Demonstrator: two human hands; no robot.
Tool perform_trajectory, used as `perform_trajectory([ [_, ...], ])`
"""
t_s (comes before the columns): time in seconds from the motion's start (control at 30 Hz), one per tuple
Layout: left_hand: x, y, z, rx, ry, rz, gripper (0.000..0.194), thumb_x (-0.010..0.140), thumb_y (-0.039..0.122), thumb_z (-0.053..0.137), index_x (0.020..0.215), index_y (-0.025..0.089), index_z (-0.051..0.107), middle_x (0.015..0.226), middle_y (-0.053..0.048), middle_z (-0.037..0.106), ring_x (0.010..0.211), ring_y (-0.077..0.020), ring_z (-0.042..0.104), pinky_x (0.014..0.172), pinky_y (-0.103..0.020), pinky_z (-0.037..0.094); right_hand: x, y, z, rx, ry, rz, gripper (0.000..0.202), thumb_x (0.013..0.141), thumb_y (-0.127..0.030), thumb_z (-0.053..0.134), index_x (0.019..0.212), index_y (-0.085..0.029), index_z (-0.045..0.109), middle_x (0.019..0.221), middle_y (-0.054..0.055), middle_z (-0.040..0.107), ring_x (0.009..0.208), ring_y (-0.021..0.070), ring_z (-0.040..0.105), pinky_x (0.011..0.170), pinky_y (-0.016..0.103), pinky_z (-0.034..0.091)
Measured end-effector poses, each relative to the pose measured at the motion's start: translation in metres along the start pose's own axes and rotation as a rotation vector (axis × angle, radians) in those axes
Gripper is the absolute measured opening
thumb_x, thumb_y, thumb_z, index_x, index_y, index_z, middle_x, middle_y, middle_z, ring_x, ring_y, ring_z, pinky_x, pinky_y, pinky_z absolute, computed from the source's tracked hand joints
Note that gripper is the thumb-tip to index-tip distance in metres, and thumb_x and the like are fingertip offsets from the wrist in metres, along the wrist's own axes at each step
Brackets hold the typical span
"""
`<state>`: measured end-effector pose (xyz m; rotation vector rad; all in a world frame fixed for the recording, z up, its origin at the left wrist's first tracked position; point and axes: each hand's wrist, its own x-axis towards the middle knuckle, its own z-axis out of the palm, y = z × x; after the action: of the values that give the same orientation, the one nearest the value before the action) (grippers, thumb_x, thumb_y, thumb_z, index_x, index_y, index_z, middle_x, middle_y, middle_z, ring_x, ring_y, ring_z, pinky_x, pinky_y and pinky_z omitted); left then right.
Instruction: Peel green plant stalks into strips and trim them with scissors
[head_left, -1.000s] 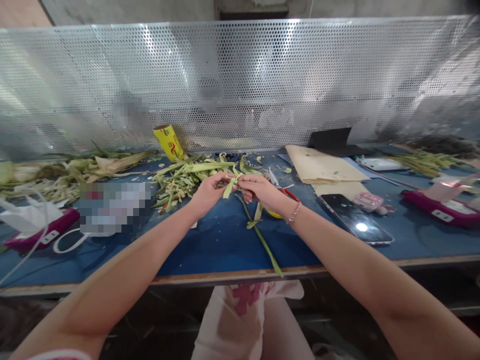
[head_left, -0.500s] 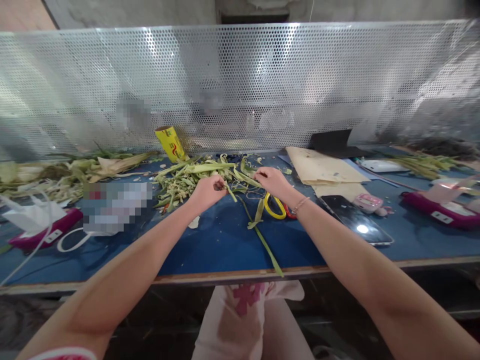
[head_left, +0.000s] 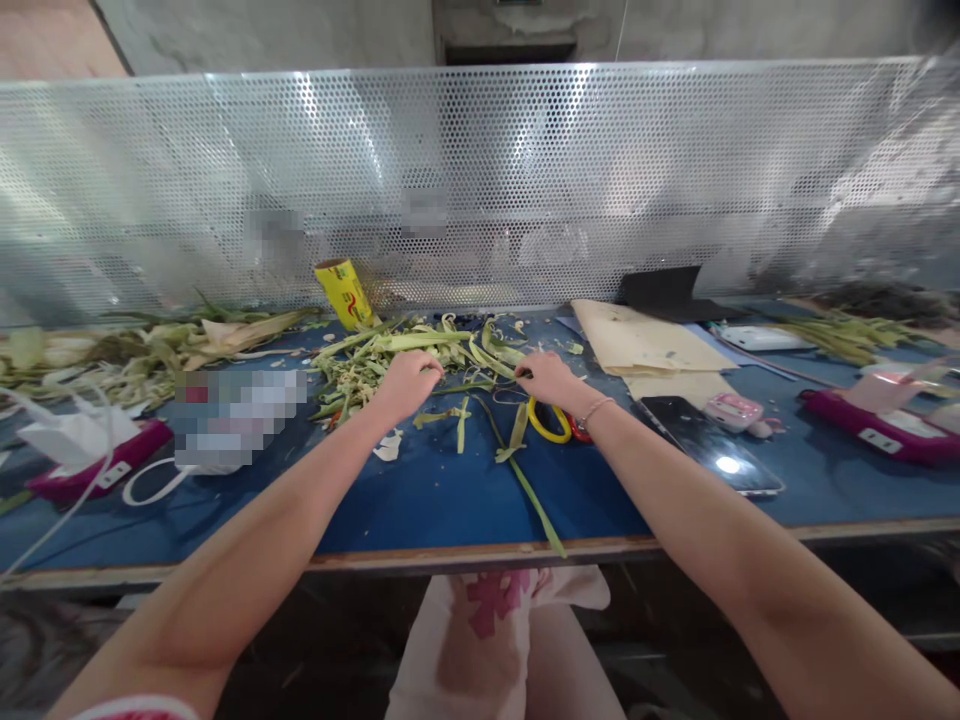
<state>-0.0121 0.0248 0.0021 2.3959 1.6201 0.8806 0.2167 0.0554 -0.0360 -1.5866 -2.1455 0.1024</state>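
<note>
My left hand (head_left: 409, 385) is closed at the front edge of a heap of pale green plant strips (head_left: 356, 375). Whatever its fingers may pinch cannot be made out. Across a small gap, my right hand (head_left: 551, 377) is curled shut beside a broad green leaf strip (head_left: 499, 350); its fingertips are partly hidden. Between and below the hands, a short green strip (head_left: 463, 428) lies on the blue table. Near it are a folded leaf piece (head_left: 516, 435) and a long thin stalk (head_left: 536, 505) reaching the front edge. Yellow-handled scissors (head_left: 551, 422) lie under my right wrist.
A yellow tube (head_left: 345, 295) leans at the back by a perforated metal screen (head_left: 480, 180). More husks (head_left: 172, 350) lie at left. Brown paper (head_left: 637, 335), a phone (head_left: 705, 445) and a pink case (head_left: 735, 410) are right. Purple power strips (head_left: 885, 430) sit at both sides.
My left hand has drawn slightly left and let go of the short green strip, which now lies on the table. My right hand has shifted slightly, with its fingers still curled.
</note>
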Motion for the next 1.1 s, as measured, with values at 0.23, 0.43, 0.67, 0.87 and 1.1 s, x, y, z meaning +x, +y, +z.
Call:
perform_trajectory([
  [0.23, 0.006, -0.027, 0.014, 0.241, 0.159, -0.06, 0.028, 0.07, 0.014, 0.042, 0.085, 0.018, 0.064, 0.12, -0.012, 0.048, 0.116, -0.0315, 0.034, 0.095, -0.047, 0.027, -0.002, -0.01, 0.005, -0.034, -0.069, 0.039, 0.019, 0.072, -0.021, 0.049, 0.078, -0.019, 0.067, 0.091, 0.011, 0.063, 0.098, 0.0253, 0.052, 0.078, 0.035, 0.041],
  [0.43, 0.01, -0.051, 0.017, 0.305, 0.146, -0.162, 0.031, 0.068, 0.012, 0.046, 0.09, 0.025, 0.063, 0.126, -0.005, 0.047, 0.123, -0.0291, 0.03, 0.099, -0.051, 0.019, -0.002, -0.01, 0.001, 0.026, 0.015, -0.005, 0.026, 0.077, -0.017, 0.04, 0.087, -0.017, 0.064, 0.099, 0.009, 0.062, 0.097, 0.0195, 0.053, 0.082, 0.03, 0.04],
  [0.67, 0.013, -0.055, 0.015, 0.324, 0.059, -0.202, 0.042, 0.067, 0.009, 0.044, 0.106, 0.021, 0.055, 0.123, -0.011, 0.05, 0.112, -0.0293, 0.043, 0.094, -0.047, 0.027, -0.001, -0.01, -0.001, 0.071, 0.157, 0.031, 0.029, 0.076, -0.019, 0.04, 0.098, -0.012, 0.058, 0.113, 0.013, 0.052, 0.104, 0.0222, 0.047, 0.087, 0.034, 0.038],
  [0.87, 0.013, -0.058, 0.007, 0.342, 0.076, -0.221, 0.027, 0.067, 0.019, 0.05, 0.093, 0.021, 0.058, 0.108, -0.011, 0.057, 0.104, -0.0294, 0.048, 0.086, -0.045, 0.033, -0.009, -0.017, -0.003, 0.0, 0.149, 0.191, 0.028, 0.072, -0.026, 0.046, 0.094, -0.016, 0.06, 0.12, 0.015, 0.039, 0.109, 0.0316, 0.039, 0.086, 0.048, 0.036],
  [1.1, 0.013, -0.055, 0.004, 0.338, 0.072, -0.218, 0.018, 0.065, 0.014, 0.047, 0.074, 0.021, 0.061, 0.095, -0.008, 0.06, 0.096, -0.0273, 0.052, 0.08, -0.043, 0.037, -0.01, -0.021, -0.005, 0.075, 0.206, 0.135, 0.03, 0.073, -0.025, 0.044, 0.1, -0.02, 0.057, 0.112, 0.012, 0.042, 0.105, 0.0275, 0.042, 0.085, 0.046, 0.037],
])
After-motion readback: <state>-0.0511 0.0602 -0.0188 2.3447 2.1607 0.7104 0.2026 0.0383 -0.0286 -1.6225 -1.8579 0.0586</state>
